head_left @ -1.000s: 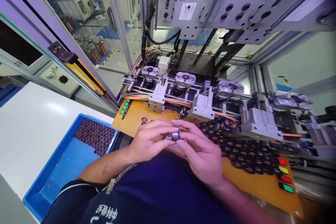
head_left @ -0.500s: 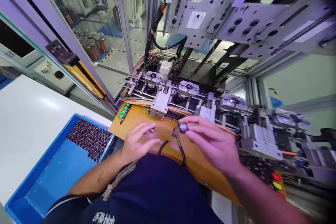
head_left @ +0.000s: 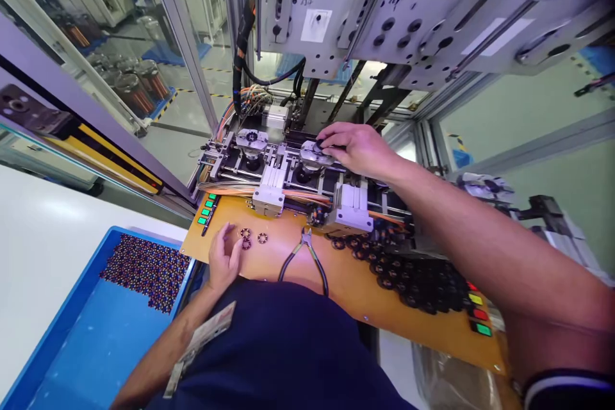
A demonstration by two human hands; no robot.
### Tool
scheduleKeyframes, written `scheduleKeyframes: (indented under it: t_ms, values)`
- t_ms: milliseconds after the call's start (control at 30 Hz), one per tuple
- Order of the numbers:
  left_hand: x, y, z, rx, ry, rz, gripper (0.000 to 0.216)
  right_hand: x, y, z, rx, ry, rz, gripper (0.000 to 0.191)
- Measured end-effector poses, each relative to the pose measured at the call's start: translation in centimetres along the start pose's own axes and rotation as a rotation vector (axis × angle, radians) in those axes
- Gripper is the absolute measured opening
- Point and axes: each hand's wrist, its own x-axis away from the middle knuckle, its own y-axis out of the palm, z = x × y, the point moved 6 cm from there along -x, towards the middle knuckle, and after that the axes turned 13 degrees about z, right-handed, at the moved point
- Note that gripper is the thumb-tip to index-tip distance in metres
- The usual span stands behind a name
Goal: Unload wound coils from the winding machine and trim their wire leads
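Note:
My right hand [head_left: 360,148] reaches over the second metal fixture [head_left: 314,157] from the left. Its fingers are closed on a small dark round part [head_left: 319,146] at the fixture's top, mostly hidden by the fingertips. My left hand [head_left: 225,261] rests low over the orange-brown board [head_left: 269,262], thumb and fingers apart and nothing gripped. Beside its fingertips lie small dark rings with coppery spots, one ring [head_left: 245,232] just above another ring [head_left: 246,244], and a third ring [head_left: 262,238] farther right. Side cutters [head_left: 306,241] with dark handles lie jaws-forward in the middle of the board.
Many black round parts [head_left: 423,282] are heaped on the board's right side. A blue tray [head_left: 91,333] of small rings stands at left on a white table [head_left: 43,218]. Another fixture [head_left: 251,141] holds a dark ring. Metal plates [head_left: 355,32] hang above.
My right hand has moved from above the cutters, where it held a dark cylindrical part, forward to the second fixture. My left hand has lowered to the rings. The view has shifted right.

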Motion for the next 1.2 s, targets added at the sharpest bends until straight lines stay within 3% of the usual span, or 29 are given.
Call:
scheduleKeyframes:
  t_ms: [233, 533, 967, 1100, 1200]
  values:
    - [0.0, 0.5, -0.3, -0.029, 0.021, -0.053, 0.046, -0.3, 0.4, 0.1, 0.097, -0.05, -0.146, 0.024]
    - [-0.2, 0.6, -0.2, -0.046, 0.037, -0.061, 0.045, -1.1, 1.0, 0.0, 0.174, -0.109, -0.228, 0.028]
    - [-0.3, 0.6, 0.0, -0.063, 0.051, -0.027, 0.044, 2.0, 0.5, -0.9, 0.243, -0.09, -0.215, 0.047]
    - [-0.3, 0.4, 0.6, -0.079, 0.068, -0.017, 0.042, 3.2, -1.1, -2.6, 0.251, -0.045, -0.1, 0.05]
    - [-0.5, -0.6, 1.5, -0.084, 0.104, 0.009, 0.039, 6.1, -5.8, -6.3, 0.235, -0.008, 0.233, 0.053]
